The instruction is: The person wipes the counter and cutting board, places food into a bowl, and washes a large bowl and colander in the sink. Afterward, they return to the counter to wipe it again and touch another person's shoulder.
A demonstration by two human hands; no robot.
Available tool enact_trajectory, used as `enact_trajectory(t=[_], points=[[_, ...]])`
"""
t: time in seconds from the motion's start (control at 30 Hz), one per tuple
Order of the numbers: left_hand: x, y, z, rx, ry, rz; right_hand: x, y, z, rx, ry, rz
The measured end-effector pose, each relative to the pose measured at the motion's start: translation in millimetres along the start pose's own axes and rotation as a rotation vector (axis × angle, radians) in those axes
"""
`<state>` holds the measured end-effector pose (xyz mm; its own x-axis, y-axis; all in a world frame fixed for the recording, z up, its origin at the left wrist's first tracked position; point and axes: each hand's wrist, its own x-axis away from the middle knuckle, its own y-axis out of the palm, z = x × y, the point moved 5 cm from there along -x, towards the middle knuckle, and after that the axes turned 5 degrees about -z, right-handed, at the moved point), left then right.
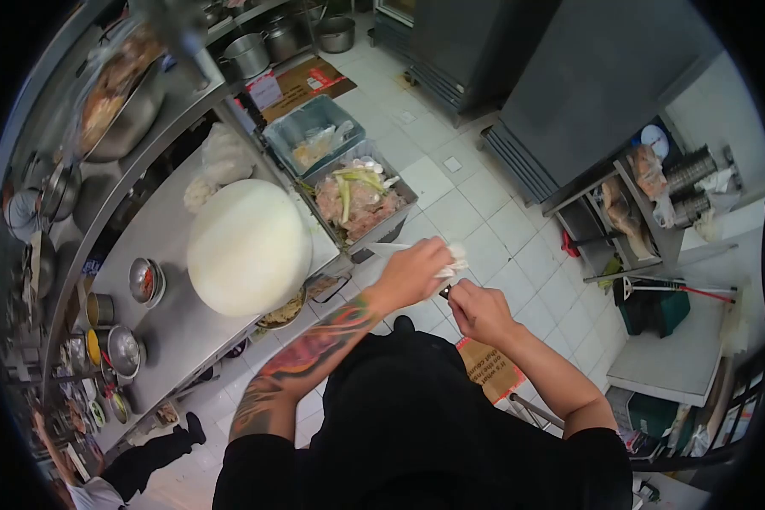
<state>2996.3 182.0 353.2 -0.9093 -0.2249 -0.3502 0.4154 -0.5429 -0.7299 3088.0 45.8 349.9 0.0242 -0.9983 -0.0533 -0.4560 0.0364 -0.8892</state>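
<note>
My right hand [483,314] is closed around the dark handle of a knife [386,249]. The blade passes behind my left hand and shows again on its far side, pointing left. My left hand [412,274] is closed over the blade, gripping a crumpled white cloth [456,257], perhaps paper, that sticks out past the fingers. Just beyond the knife tip stands a grey bin [381,231] holding pinkish scraps and green stalks [354,189]. A thick round white cutting board [248,246] lies on the steel counter [157,234] to the left.
Behind the scrap bin is a blue-grey bin [291,136] with plastic bags inside. Small metal bowls [147,282] stand on the counter. Grey cabinets [582,93] line the far right, near a low shelf [599,217]. Another person's dark-clad leg [161,450] shows at lower left.
</note>
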Motion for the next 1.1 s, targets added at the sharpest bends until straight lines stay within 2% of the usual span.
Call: enact_trajectory(t=[0.03,0.1,0.13,0.23,0.3,0.33,0.4,0.43,0.47,0.5,0.57,0.6,0.67,0.7,0.73,0.8,0.83,0.9,0.93,0.97,1.0,1.03,1.1], points=[[-1.9,8.4,-10.1,-0.001,-0.014,0.015,-6.7,-0.9,-9.5,0.048,-0.003,-0.005],[0.6,11.1,-50.8,-0.119,-0.212,0.059,-16.4,7.2,-27.0,0.084,-0.030,-0.027],[5.0,10.0,-67.0,-0.123,-0.246,0.080,-13.2,8.2,-27.0,0.133,-0.023,-0.020],[49.2,-28.2,-112.2,-0.218,-0.442,0.162,-7.6,6.7,-39.6,0.139,0.019,-0.079],[96.2,-81.1,-111.5,0.013,-0.462,0.486,-3.8,11.8,-37.5,0.033,0.104,-0.107],[132.5,-102.9,-116.3,0.118,-0.563,0.589,-5.3,20.3,-43.0,0.036,0.081,-0.117],[225.9,-152.7,-123.9,0.079,-0.509,0.930,-12.8,32.8,-33.5,-0.036,0.300,-0.003],[284.5,-168.9,-133.5,0.098,-0.638,1.075,-28.7,41.7,-40.3,-0.030,0.281,-0.006],[339.3,-186.8,-136.4,0.133,-0.770,1.300,-46.7,51.3,-56.8,-0.094,0.217,0.082],[394.6,-198.6,-144.5,0.243,-0.925,1.417,-64.6,62.1,-74.0,-0.165,0.150,0.168],[472.0,-219.2,-154.4,0.210,-1.006,1.754,-117.8,88.7,-108.3,-0.224,-0.008,0.165],[504.3,-222.0,-166.8,0.181,-1.009,1.788,-147.1,103.5,-121.8,-0.222,0.008,0.072],[561.4,-220.8,-199.9,-0.205,-1.142,1.591,-203.9,128.0,-142.4,-0.227,-0.036,-0.044],[579.2,-213.0,-217.3,-0.535,-1.269,1.333,-230.0,136.5,-153.0,-0.172,-0.151,0.038],[560.7,-222.6,-198.6,-0.252,-1.140,1.192,-248.3,147.3,-162.9,-0.123,-0.275,0.117],[548.3,-200.0,-159.9,-0.611,-1.011,1.144,-284.9,166.8,-156.5,-0.116,-0.234,0.050],[526.2,-194.2,-109.8,-0.178,-1.370,1.109,-299.7,172.6,-157.8,-0.112,-0.232,0.018],[545.7,-117.6,-81.2,0.009,-1.218,1.166,-326.2,190.3,-141.0,-0.001,-0.350,0.033],[549.5,-79.5,-47.5,0.069,-1.285,1.179,-338.0,199.2,-131.7,-0.089,-0.449,0.025],[547.5,-37.3,-11.9,0.137,-1.347,1.204,-342.1,200.0,-132.3,-0.032,-0.408,-0.034],[555.2,20.1,24.3,-0.018,-1.487,1.200,-353.3,212.7,-114.7,0.050,-0.570,0.034],[570.0,88.5,53.4,-0.155,-1.632,1.175,-358.2,218.7,-118.1,0.093,-0.556,-0.045],[579.3,245.4,133.6,-0.207,-2.076,1.104,-361.2,215.2,-130.3,0.293,-0.401,-0.262]])
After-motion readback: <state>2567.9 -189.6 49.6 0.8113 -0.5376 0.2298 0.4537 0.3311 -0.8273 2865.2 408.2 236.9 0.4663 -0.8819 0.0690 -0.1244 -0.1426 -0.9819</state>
